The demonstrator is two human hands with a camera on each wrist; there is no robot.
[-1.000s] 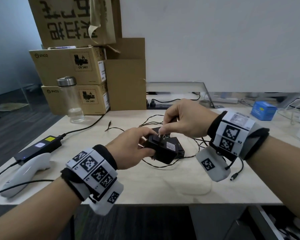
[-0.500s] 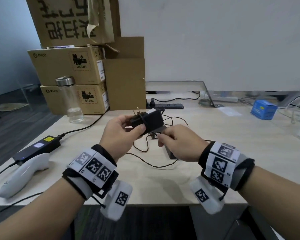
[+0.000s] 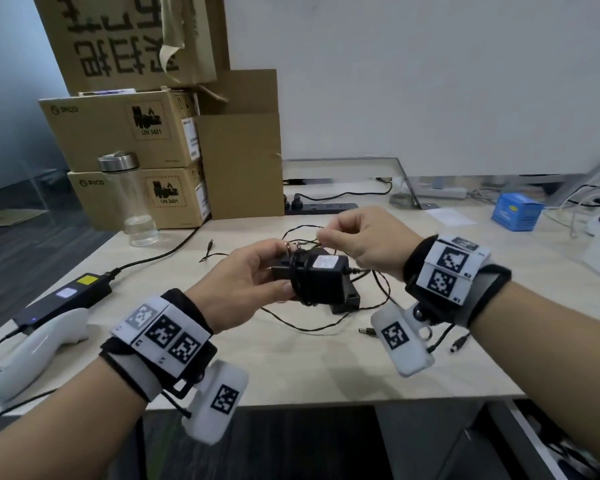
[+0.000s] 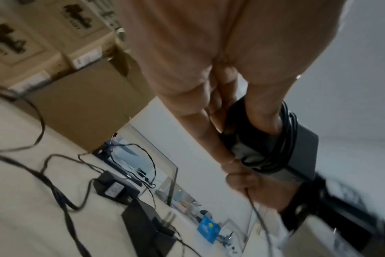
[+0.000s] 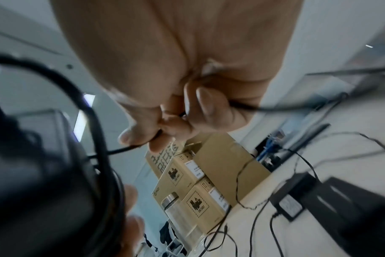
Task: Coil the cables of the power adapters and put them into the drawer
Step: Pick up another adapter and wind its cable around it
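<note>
My left hand point(image 3: 246, 282) grips a black power adapter point(image 3: 321, 280) above the desk, with several turns of its thin cable wound round the body point(image 4: 283, 139). Just above and right of it, my right hand point(image 3: 357, 237) pinches the loose cable point(image 5: 242, 105) between thumb and fingers; the cable runs from that pinch back to the adapter. Another black adapter point(image 4: 115, 187) and a flat black box point(image 3: 347, 301) lie on the desk beneath, with loose cable point(image 3: 309, 327) trailing around them. A barrel plug point(image 3: 364, 330) lies near my right wrist. The drawer cannot be made out.
Stacked cardboard boxes point(image 3: 129, 133) and a clear bottle point(image 3: 132, 199) stand at the back left. A laptop-style power brick point(image 3: 66, 303) and a white controller point(image 3: 32, 355) lie at the left. A black power strip point(image 3: 323, 207) and a blue box point(image 3: 516, 211) sit further back.
My right hand has risen from below the adapter to above and right of it, carrying the cable round. The left hand has lowered the adapter slightly and turned it, label up.
</note>
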